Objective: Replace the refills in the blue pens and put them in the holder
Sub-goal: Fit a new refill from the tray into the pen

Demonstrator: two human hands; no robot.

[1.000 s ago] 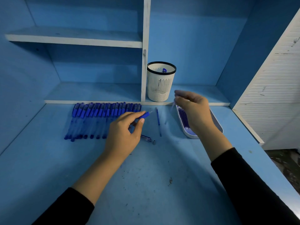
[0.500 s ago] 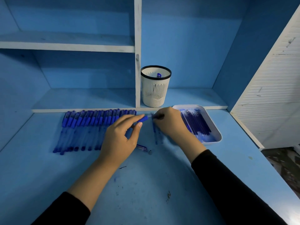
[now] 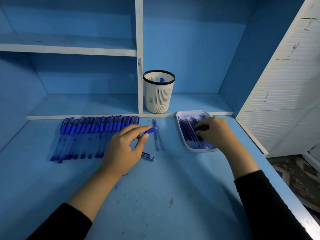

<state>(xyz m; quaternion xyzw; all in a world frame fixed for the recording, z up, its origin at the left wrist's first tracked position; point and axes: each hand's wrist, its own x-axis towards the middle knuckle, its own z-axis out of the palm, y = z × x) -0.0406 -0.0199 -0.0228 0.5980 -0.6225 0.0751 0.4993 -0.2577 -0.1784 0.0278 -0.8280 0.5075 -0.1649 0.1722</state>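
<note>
My left hand point(image 3: 123, 148) pinches a blue pen barrel point(image 3: 150, 130) between thumb and fingers, its open end pointing right. My right hand point(image 3: 214, 131) reaches into the white tray point(image 3: 190, 148) of blue refills point(image 3: 187, 130), fingertips curled down on them. Two refills point(image 3: 157, 137) lie side by side on the desk between my hands. A pen cap point(image 3: 148, 156) lies just below my left hand. A long row of blue pens point(image 3: 90, 135) lies at the left. The white mesh holder point(image 3: 159, 94) stands on the back ledge with one pen point(image 3: 162, 80) inside.
A white vertical divider point(image 3: 139, 56) stands just left of the holder, with a shelf point(image 3: 69, 49) above the left bay. A white slatted panel point(image 3: 284, 87) borders the desk on the right. The blue desk surface point(image 3: 147, 196) carries ink specks.
My right hand has moved right, from the pen tip beside my left hand to the refill tray. A second refill now lies on the desk. My left hand keeps its hold.
</note>
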